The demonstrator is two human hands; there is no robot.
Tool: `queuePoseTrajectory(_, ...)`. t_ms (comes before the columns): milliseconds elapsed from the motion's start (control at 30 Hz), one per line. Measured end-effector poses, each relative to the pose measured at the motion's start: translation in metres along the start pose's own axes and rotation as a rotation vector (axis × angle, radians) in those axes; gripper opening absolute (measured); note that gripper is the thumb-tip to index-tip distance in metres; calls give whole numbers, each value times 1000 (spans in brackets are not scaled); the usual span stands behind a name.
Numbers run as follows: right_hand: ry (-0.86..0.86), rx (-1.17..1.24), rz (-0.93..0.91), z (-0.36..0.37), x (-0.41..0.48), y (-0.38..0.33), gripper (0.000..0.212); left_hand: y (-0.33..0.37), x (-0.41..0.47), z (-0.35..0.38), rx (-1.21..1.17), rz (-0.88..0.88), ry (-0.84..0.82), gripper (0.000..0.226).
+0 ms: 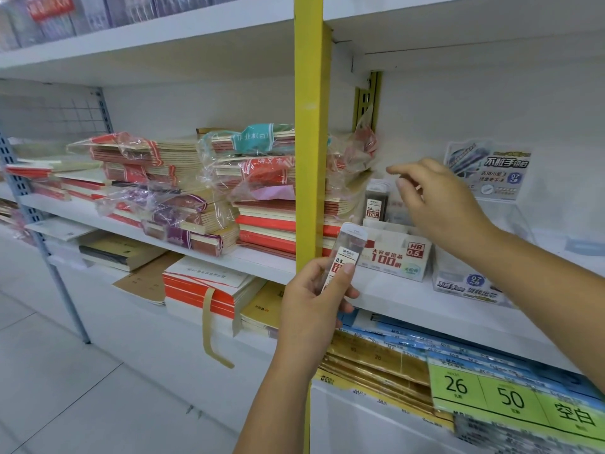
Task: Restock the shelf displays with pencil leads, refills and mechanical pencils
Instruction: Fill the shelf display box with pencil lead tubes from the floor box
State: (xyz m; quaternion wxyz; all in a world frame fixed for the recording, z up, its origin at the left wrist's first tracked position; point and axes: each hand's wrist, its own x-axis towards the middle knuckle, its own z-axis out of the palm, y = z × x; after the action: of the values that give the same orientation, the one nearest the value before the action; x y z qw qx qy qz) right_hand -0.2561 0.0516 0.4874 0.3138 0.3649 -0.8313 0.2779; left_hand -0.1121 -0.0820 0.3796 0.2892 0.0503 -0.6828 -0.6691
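Plastic, clear and slim, forms the lead case (349, 245), which has a rounded white hanging tab at the top and a white-and-red label printed "0.5" lower down. The left hand (312, 301) grips it: the thumb presses across the label on the front, the fingers curl round behind, and the lower half sits inside the hand while the top half stands out above it, nearly upright and leaning slightly right. The case is held in the air in front of the shelf (409, 301) edge, beside the yellow post (309, 158) and just left of the display box (397, 253), a white carton marked "HB 0.5" and "100". A second case (376, 203), dark with leads, stands upright at the back left of that box. The right hand (440, 204) hovers above the box with fingers loosely bent; I cannot tell whether it pinches anything. A blue-and-white box (465, 283) sits to the right. Wrapped notebooks (262, 208) are stacked left of the post.
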Motion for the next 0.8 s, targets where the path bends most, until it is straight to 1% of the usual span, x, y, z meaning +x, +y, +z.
queuePoseTrajectory(33, 40, 100, 1, -5, -9, -8, 29, 1, 0, 2, 0, 3, -2, 23)
queuePoseTrajectory(67, 34, 206, 13, -10, -19, -16, 27, 2, 0, 3, -2, 7, -5, 22)
queuePoseTrajectory(100, -15, 313, 30, -15, -29, -24, 25, 3, 0, 5, -4, 13, -9, 19)
queuePoseTrajectory(167, -177, 490, 61, -18, -44, -37, 25, 4, 0, 8, -11, 28, -21, 11)
queuePoseTrajectory(233, -300, 583, 92, -15, -54, -43, 26, 4, 0, 12, -30, 36, -32, 8)
queuePoseTrajectory(267, -314, 613, 108, -13, -56, -44, 26, 4, 0, 14, -42, 36, -32, 8)
queuePoseTrajectory(300, -293, 640, 126, -12, -55, -44, 26, 4, 1, 16, -48, 37, -24, 9)
queuePoseTrajectory(367, -171, 676, 176, -16, -49, -39, 26, 4, 2, 20, -8, 62, 13, 15)
queuePoseTrajectory(400, -85, 677, 198, -22, -43, -35, 26, 4, 4, 21, 61, 102, 39, 21)
queuePoseTrajectory(467, 66, 631, 189, -35, -27, -24, 25, 4, 9, 22, 302, 245, 86, 33)
queuePoseTrajectory(533, 131, 527, 145, -43, -11, -15, 25, 6, 16, 25, 538, 395, 89, 43)
queuePoseTrajectory(633, 94, 381, 70, -40, 6, -10, 26, 4, 27, 32, 775, 522, 45, 54)
queuePoseTrajectory(733, 27, 260, 4, -25, 12, -10, 19, -5, 30, 39, 909, 554, 28, 60)
queuePoseTrajectory(800, 16, 150, -39, -18, 14, -8, 18, -10, 32, 41, 972, 545, 24, 62)
